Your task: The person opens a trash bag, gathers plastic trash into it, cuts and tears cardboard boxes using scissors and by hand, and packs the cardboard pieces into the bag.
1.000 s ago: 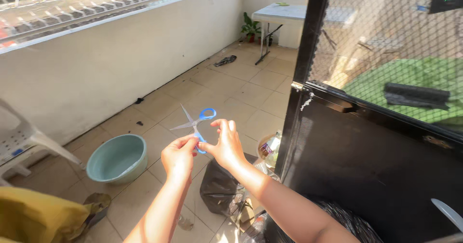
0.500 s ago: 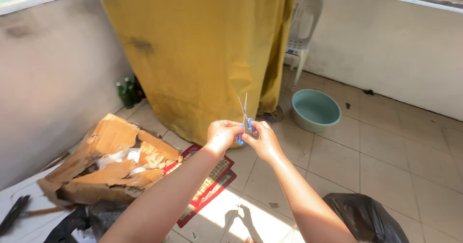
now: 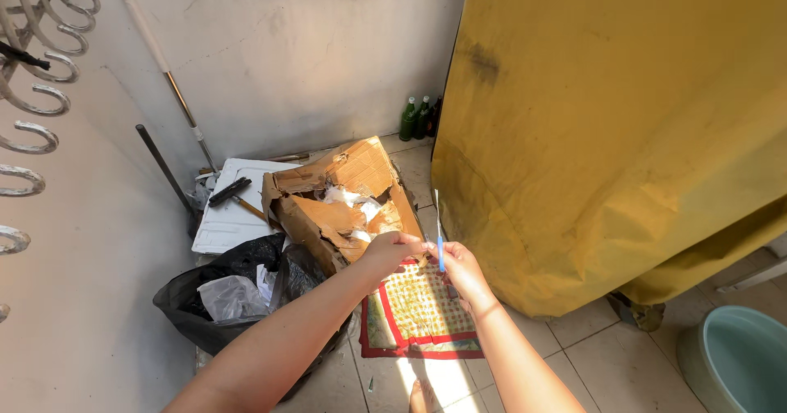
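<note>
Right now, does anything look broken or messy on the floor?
Yes. The cardboard box by the wall is torn and crushed, with white paper spilling out of its open side. Beside it a black bag sags open on the tiles. Both hands hold blue scissors above the mat.

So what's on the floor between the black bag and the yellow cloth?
In the head view, a torn cardboard box and a red-edged mat lie between the black bag and the yellow cloth.
</note>
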